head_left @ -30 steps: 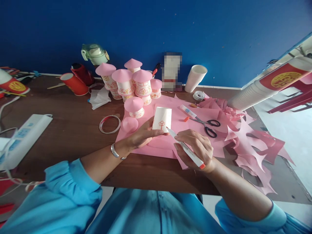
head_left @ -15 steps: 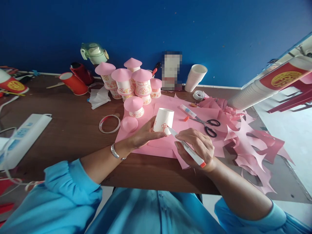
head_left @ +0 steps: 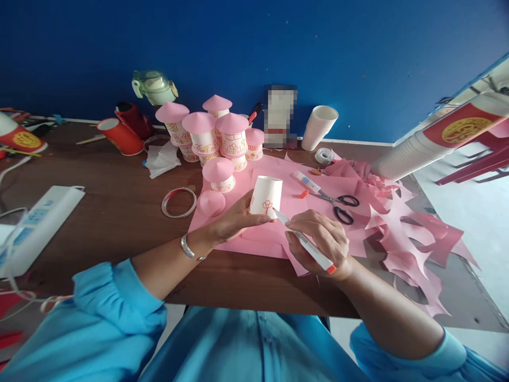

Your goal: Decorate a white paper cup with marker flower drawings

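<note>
A white paper cup (head_left: 269, 192) with red flower drawings rests in my left hand (head_left: 237, 218), whose fingers and thumb close round its lower part. My right hand (head_left: 320, 237) grips a white marker (head_left: 314, 251) with a red end. The marker's tip meets the cup's side beside a drawn flower. Pink paper (head_left: 258, 233) lies beneath both hands. Just beyond are several decorated cups with pink cone roofs (head_left: 231, 124), some stacked, and a loose pink cone (head_left: 211, 203). An orange-red cap (head_left: 304, 194) lies close to the scissors (head_left: 338, 200).
A glue stick (head_left: 306, 181) is beside the scissors. Pink paper scraps (head_left: 405, 228) spread over the right side. Tape rolls (head_left: 178, 202), a red cup (head_left: 120, 136), stacked white cups (head_left: 319, 126) and a power strip (head_left: 42, 228) surround the work. A blue wall (head_left: 238, 48) stands behind.
The cup has turned slightly in my left hand, its flower shifting a little leftward. A bit more red line shows near the marker tip. My right hand has barely moved.
</note>
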`<state>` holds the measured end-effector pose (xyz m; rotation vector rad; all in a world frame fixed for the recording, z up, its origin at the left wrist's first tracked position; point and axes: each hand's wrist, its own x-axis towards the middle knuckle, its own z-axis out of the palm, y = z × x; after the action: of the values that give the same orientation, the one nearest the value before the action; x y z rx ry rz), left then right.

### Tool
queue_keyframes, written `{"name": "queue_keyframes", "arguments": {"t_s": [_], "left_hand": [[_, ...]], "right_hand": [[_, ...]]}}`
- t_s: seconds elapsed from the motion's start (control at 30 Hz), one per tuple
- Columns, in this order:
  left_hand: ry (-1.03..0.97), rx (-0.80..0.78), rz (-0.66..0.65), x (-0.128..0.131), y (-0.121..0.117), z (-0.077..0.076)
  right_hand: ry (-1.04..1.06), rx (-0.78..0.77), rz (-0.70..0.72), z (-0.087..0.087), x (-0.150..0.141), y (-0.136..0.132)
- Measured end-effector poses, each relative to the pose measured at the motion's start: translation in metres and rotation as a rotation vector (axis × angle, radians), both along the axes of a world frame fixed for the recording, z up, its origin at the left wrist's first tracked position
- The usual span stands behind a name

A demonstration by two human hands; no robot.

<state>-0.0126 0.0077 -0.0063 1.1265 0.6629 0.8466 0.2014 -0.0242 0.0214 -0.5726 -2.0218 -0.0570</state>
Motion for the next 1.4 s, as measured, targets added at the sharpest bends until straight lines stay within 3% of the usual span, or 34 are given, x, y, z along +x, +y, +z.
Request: {"name": "queue_keyframes", "arguments": {"t_s": [0.5,1.4], "left_hand": [[-0.107,-0.118,-0.009,-0.0007,-0.0039,0.0094],[-0.076,-0.101,-0.041,-0.0021,0.0006,0.0004]], "right_hand": [[-0.015,-0.014,0.022,-0.0023,0.0002,-0.0009],[-0.040,-0.020,-0.050,-0.0005,0.0024,-0.0015]]}}
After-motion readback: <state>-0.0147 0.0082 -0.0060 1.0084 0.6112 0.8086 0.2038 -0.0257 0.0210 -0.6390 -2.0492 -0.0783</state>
